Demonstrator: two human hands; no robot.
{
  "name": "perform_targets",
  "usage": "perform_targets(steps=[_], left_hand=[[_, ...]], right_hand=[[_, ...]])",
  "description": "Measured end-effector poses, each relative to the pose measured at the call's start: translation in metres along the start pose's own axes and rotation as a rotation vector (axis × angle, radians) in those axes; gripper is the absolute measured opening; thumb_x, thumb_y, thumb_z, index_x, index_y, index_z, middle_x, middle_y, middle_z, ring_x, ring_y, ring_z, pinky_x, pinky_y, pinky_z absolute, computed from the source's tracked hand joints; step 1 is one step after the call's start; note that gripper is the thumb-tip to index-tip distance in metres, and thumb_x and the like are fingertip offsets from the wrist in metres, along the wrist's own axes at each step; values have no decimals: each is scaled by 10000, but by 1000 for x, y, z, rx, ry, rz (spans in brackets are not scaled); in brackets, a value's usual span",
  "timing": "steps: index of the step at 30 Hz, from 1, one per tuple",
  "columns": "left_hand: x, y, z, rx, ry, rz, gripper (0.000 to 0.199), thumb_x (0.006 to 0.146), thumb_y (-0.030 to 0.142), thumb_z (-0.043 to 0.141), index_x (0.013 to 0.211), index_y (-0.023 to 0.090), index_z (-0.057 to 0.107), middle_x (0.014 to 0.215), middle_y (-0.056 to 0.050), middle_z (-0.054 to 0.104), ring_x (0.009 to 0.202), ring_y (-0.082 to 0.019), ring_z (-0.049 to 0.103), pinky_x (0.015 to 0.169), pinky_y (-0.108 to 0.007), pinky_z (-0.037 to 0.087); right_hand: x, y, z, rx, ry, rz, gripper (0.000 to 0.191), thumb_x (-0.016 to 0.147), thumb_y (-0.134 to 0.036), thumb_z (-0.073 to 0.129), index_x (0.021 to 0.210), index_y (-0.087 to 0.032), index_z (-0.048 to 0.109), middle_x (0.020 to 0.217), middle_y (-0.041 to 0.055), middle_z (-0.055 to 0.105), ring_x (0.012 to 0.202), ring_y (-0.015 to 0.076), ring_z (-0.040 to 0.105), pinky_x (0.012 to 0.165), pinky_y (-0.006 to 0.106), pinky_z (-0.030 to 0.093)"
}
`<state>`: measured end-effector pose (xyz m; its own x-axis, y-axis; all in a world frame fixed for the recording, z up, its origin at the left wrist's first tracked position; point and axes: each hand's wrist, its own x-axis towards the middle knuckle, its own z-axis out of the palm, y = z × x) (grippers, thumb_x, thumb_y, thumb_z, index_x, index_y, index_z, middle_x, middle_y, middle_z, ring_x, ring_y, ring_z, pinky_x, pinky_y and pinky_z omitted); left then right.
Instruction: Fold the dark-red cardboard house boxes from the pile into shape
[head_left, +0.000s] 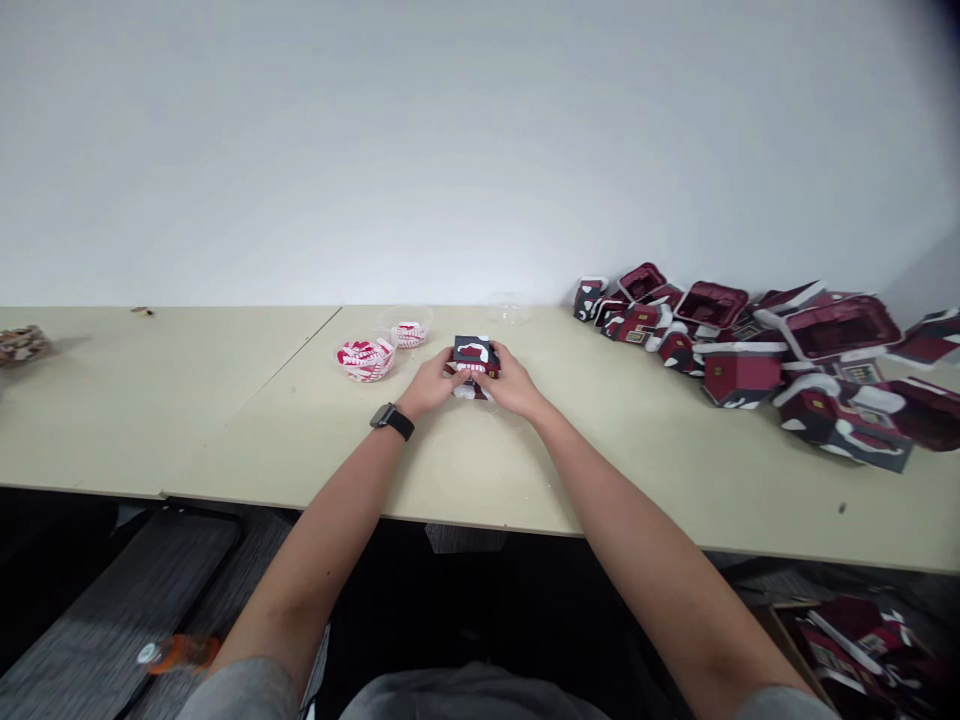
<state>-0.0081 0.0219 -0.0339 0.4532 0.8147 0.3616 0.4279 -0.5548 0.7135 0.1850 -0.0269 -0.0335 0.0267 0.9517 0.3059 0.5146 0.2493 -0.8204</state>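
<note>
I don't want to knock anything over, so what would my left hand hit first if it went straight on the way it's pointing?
The small house, which your left hand is holding. Beyond it, the clear bowl seems roughly in line, though depth is hard to judge.

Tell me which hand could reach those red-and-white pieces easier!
Probably the left hand: it's nearer the red-and-white pieces. The right hand is farther away, and both hold the little house.
</note>
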Motion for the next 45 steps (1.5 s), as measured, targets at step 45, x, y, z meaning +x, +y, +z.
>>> perform_targets(steps=[45], left_hand=[[-1, 1, -1, -4, -4, -12, 566, 925, 549, 638, 1335, 160, 610, 1261, -126, 741, 1067, -286, 702, 931, -407, 549]], right_hand=[[1, 3, 2, -22, 18, 18, 722, 876, -350, 718, 1526, -193, 447, 1480, 159, 609, 1330, 311, 607, 1163, 505, 467]])
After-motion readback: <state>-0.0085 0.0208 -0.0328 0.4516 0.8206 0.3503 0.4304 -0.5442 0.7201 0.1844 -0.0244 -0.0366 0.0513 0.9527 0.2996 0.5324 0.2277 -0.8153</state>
